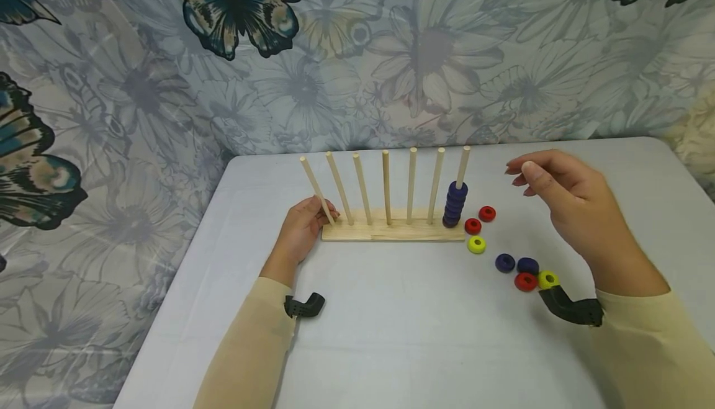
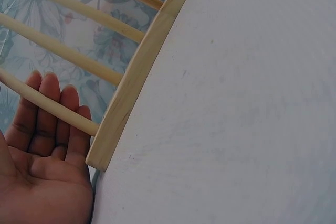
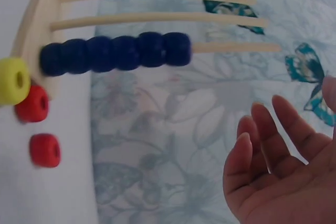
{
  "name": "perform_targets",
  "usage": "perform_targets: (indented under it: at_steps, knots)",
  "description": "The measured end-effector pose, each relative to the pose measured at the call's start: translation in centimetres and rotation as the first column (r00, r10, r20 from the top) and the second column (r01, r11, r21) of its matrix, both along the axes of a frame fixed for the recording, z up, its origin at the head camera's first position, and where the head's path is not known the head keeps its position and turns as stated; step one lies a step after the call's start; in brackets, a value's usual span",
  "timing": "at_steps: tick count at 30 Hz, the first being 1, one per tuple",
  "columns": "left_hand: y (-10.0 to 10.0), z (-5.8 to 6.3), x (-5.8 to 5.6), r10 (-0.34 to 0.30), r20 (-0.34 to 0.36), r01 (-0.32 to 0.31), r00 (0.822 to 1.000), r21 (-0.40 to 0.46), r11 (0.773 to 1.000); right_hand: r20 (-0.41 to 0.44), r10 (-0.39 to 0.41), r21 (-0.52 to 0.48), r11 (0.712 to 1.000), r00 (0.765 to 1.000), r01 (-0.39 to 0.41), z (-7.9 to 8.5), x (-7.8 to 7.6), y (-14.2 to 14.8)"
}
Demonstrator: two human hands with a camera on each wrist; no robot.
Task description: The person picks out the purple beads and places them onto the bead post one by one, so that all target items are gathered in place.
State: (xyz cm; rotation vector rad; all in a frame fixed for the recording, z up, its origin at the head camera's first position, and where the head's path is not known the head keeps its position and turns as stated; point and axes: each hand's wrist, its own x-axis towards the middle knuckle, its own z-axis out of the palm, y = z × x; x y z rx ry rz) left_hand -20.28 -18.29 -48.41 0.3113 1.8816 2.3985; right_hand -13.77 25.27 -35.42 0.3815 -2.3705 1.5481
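A wooden peg stand (image 1: 391,233) carries a row of several upright pegs. Several dark blue beads (image 1: 455,201) are stacked on its rightmost peg; the other pegs are bare. My left hand (image 1: 304,223) is at the stand's left end, its extended fingers (image 2: 50,114) behind the leftmost peg (image 2: 58,109). Whether they touch the peg, I cannot tell. To the right of the stack, my right hand (image 1: 575,198) is raised above the table with loosely bent fingers and nothing in them. Near the stand's right end lie two red beads (image 1: 487,213) and a yellow bead (image 1: 476,244).
Closer to the right wrist lie two blue beads (image 1: 505,263), a red bead (image 1: 526,282) and another yellow bead (image 1: 548,280). A white cloth covers the table (image 1: 391,334). Behind it hangs a floral and butterfly-patterned backdrop (image 1: 346,74). Black straps (image 1: 575,310) are on both wrists.
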Motion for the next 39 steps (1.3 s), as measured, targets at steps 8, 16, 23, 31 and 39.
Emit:
perform_targets:
  at_steps: [8,16,23,31,39]
  knots:
    - [0.1,0.0,0.0,0.007,0.003,-0.007,1.0,-0.001,1.0,0.105,-0.007,0.078,0.997,0.994,-0.001,-2.9,0.3,1.5]
    - [0.1,0.1,0.1,0.006,-0.003,-0.006,1.0,0.003,1.0,0.197,0.015,0.149,0.988,0.98,-0.045,-5.5,0.7,2.9]
    - [0.1,0.0,0.1,0.01,0.001,-0.01,1.0,-0.005,1.0,0.254,0.009,0.195,0.979,0.967,-0.06,-7.1,0.7,3.6]
    - [0.3,0.2,0.1,0.013,0.006,-0.013,1.0,0.001,1.0,0.309,0.095,0.227,0.959,0.946,-0.17,-9.4,0.3,4.7]
    - [0.3,0.2,0.1,0.009,-0.014,-0.009,1.0,-0.007,1.0,0.354,0.196,0.222,0.932,0.914,-0.286,-10.9,0.0,5.6]
